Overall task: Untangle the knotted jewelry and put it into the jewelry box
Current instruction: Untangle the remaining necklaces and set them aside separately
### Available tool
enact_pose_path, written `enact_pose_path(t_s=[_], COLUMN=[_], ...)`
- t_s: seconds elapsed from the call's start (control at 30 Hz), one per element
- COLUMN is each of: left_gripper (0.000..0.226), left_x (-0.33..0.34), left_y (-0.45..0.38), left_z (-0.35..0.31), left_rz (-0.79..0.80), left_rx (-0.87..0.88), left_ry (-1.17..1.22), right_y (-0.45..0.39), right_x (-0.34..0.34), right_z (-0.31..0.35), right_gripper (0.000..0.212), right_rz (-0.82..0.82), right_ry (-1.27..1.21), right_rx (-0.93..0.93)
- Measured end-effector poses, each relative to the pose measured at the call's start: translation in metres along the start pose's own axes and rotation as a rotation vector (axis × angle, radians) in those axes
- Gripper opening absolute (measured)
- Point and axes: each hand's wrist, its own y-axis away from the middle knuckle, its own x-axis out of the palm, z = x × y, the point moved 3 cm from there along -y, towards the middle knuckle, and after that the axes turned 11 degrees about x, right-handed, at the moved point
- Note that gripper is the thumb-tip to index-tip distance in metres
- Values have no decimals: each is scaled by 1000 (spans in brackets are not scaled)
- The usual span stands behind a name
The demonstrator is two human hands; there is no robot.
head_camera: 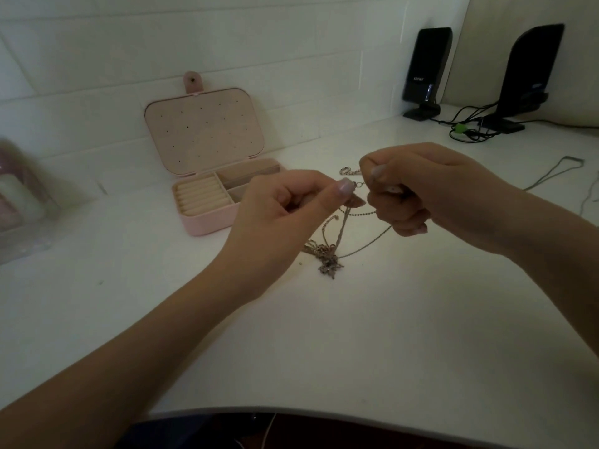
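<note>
At bench centre, both hands are raised just above the white bench (372, 335), working a knotted jewelry tangle (327, 254). Left hand (291, 205) pinches a chain end between thumb and forefinger, other fingers curled. Right hand (418, 189) is clenched around chain strands, thumb and forefinger pinching close to the left fingertips. Chains hang from both hands down to the knot, which lies on the bench below and between them.

Pink jewelry box (207, 218) sits open behind the left hand, lid upright with small holes in the lining. Ring rolls fill its left section; the right compartments are partly hidden by the hand, contents unclear.

Another thin chain (551, 173) lies far right. Two black speakers (424, 69) with cables (466, 124) stand at back right. Blurred clear container (22, 202) at left edge. Bench front edge curves near the bottom; bare surface lies in front of the hands.
</note>
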Motion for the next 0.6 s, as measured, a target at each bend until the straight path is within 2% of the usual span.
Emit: enact_pose_path(t_s=[0.27, 0.37, 0.6], left_gripper=[32, 35, 34], left_x=[0, 3, 6], left_y=[1, 1, 3], left_z=[8, 9, 11], left_rz=[24, 87, 151], left_rx=[-183, -273, -431], left_ry=[134, 253, 443], right_y=[-1, -1, -2], right_x=[0, -1, -3], right_z=[-2, -3, -3], right_gripper=[25, 25, 41], right_rz=[17, 10, -131], right_ry=[6, 33, 190], right_rx=[23, 22, -7])
